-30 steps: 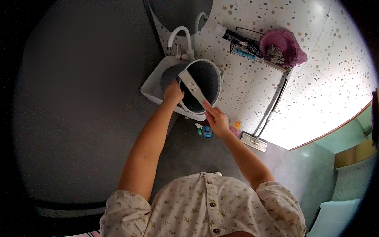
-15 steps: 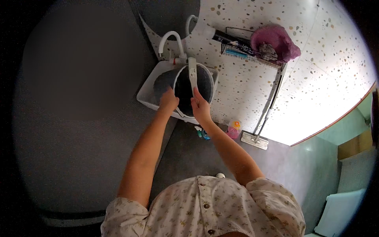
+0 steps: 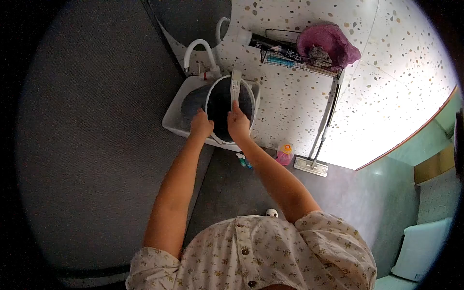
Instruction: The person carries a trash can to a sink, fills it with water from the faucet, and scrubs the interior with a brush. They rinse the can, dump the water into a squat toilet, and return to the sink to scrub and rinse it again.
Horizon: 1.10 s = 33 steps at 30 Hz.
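Bucket point(image 3: 220, 106) leaned in sink point(image 3: 173, 113), upper centre of frame; left hand point(image 3: 201, 124) seemingly clasped its rim, right hand point(image 3: 239, 125) gripped tool point(image 3: 236, 86) across opening. Slack left grip risked bucket rolling; hard push on tool risked tipping it.

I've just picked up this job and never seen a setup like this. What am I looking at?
No machine here: these are a person's two bare hands. The single view comes from a camera worn on the head, looking forward and down. A bucket lies tilted in the white sink, mouth toward the camera, under the faucet. The left hand appears to hold its rim; the right hand holds a white tool, perhaps a brush, in front of the opening. On the grey floor stand a pink bottle with an orange cap and a flat mop.
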### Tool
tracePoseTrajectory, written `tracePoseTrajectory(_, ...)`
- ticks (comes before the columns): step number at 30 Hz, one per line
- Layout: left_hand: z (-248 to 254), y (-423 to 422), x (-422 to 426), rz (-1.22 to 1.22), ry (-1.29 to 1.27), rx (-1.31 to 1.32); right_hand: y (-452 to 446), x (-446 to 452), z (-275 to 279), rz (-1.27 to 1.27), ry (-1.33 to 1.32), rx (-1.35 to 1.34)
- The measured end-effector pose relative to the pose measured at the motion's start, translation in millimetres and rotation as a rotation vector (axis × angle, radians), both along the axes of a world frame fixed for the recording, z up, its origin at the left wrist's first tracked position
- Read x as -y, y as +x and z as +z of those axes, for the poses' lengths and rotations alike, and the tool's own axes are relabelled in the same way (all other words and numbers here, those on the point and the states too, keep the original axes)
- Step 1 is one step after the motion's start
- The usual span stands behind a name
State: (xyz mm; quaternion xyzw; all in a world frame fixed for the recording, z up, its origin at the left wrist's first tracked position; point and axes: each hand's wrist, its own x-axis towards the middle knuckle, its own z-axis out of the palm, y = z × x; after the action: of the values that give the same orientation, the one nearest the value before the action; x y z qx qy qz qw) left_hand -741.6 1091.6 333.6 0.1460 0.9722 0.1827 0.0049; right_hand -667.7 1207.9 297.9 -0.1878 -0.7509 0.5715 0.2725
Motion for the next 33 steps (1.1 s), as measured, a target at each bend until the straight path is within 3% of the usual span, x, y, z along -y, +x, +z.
tracePoseTrajectory(5, -8.3, 0.5, 1.2, 0.010, 0.024, -0.004, 19.8, -6.8, -7.2, 0.017, -0.039, 0.100)
tracePoseTrajectory(8, -2.4, 9.2, 1.5, 0.067, 0.022, 0.013, 11.1, -8.6, -49.3, -0.219, -0.058, -0.006)
tracePoseTrajectory(11, -8.1, 6.8, 5.2, 0.047, -0.003, -0.066, -12.7, -13.6, -71.5, -0.216, -0.066, -0.030)
tracePoseTrajectory(14, -9.7, 3.2, 8.9, 0.022, -0.027, 0.010, -3.2, -16.3, -20.5, -0.054, -0.176, 0.106)
tracePoseTrajectory(18, -11.9, 2.9, 6.4, 0.052, 0.081, 0.063, -14.9, -19.9, -63.7, -0.038, -0.338, 0.060)
tracePoseTrajectory(20, -11.1, 7.2, 6.5, 0.055, 0.091, 0.045, -15.2, -14.0, -98.4, -0.216, -0.107, 0.031)
tracePoseTrajectory(21, -6.0, 12.0, 5.7, 0.062, 0.078, 0.032, -11.8, -13.2, -88.5, -0.216, -0.104, 0.031)
tracePoseTrajectory(23, -2.7, 9.7, 3.3, 0.065, 0.070, 0.011, -1.5, -12.9, -45.1, -0.036, -0.501, 0.154)
tracePoseTrajectory(26, -17.0, 1.6, 6.8, 0.033, 0.074, 0.071, -6.3, -12.3, -10.4, -0.091, -0.405, 0.197)
tracePoseTrajectory(27, -20.5, 2.0, 7.5, 0.051, 0.116, 0.097, -11.9, -11.1, -31.3, -0.095, -0.412, 0.201)
tracePoseTrajectory(28, -22.3, 0.2, 7.0, 0.069, 0.163, 0.117, -27.0, -13.1, -68.8, -0.096, -0.590, -0.057)
tracePoseTrajectory(30, -23.5, -2.7, 7.1, 0.051, 0.157, 0.106, -28.8, -14.3, -84.1, -0.086, -0.754, -0.318)
tracePoseTrajectory(32, -25.6, -2.7, 9.6, 0.035, 0.146, 0.098, -19.9, -12.3, -96.9, -0.251, -0.103, 0.024)
tracePoseTrajectory(33, -23.6, -0.8, 8.6, 0.039, 0.143, 0.070, -20.9, -12.2, -86.1, -0.250, -0.100, 0.022)
